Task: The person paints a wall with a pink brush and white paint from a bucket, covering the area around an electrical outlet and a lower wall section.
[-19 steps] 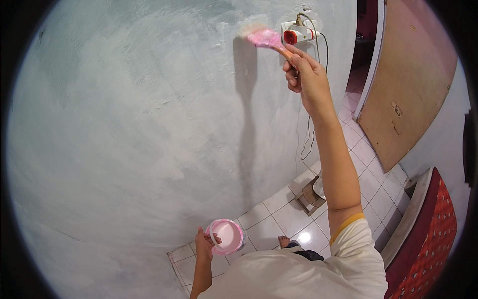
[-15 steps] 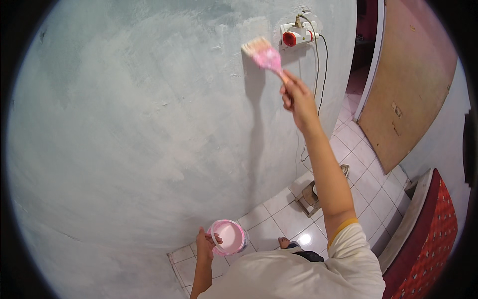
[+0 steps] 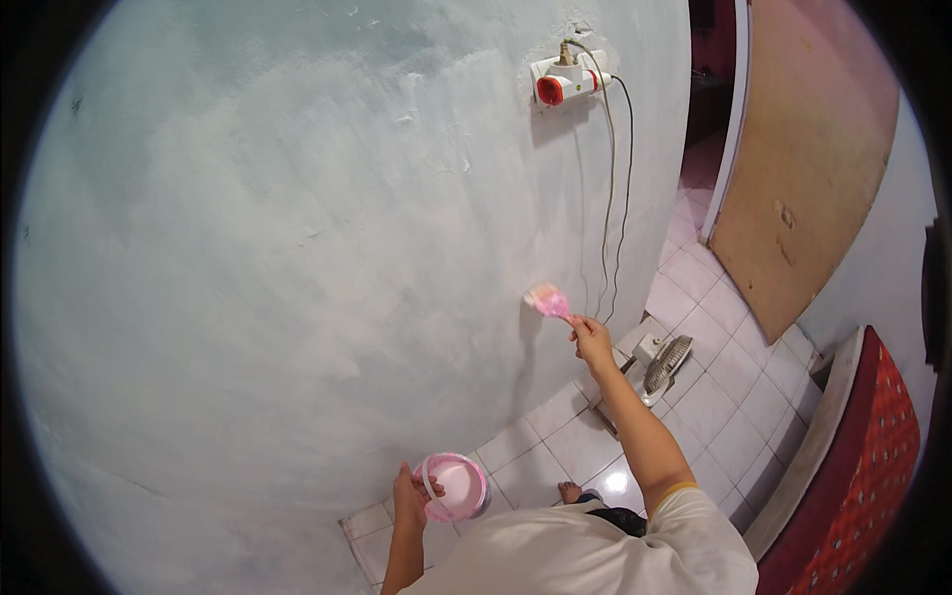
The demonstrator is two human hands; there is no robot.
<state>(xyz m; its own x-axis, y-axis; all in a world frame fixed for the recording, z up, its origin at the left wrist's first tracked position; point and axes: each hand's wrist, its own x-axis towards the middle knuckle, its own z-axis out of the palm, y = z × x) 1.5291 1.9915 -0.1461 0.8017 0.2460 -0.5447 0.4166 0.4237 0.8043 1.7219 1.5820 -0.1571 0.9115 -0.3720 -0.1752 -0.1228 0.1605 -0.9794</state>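
Note:
My right hand [image 3: 593, 342] grips the handle of a paintbrush [image 3: 548, 299], wide and smeared with pink, its pale bristles at the lower right part of the wall [image 3: 297, 248]. That wall is streaked pale grey-blue and white. Low at the wall's foot, my left hand [image 3: 412, 492] is closed on a paint bucket [image 3: 484, 486], fingers over its near rim beside the white handle. Pale pink paint [image 3: 458, 488] fills part of the bucket, and its rim is coated in pink.
A socket with a white and red plug adapter [image 3: 565, 87] sits high on the wall, two cords [image 3: 623, 198] hanging from it. A fan [image 3: 666, 365] stands by a low stool on the tiled floor [image 3: 565, 436]. At right are a brown door [image 3: 803, 149] and a red patterned mattress [image 3: 873, 476].
My right hand has brought the paintbrush down the wall, from beside the socket to well below it. The fan has come into fuller view. My left hand keeps the bucket in nearly the same place.

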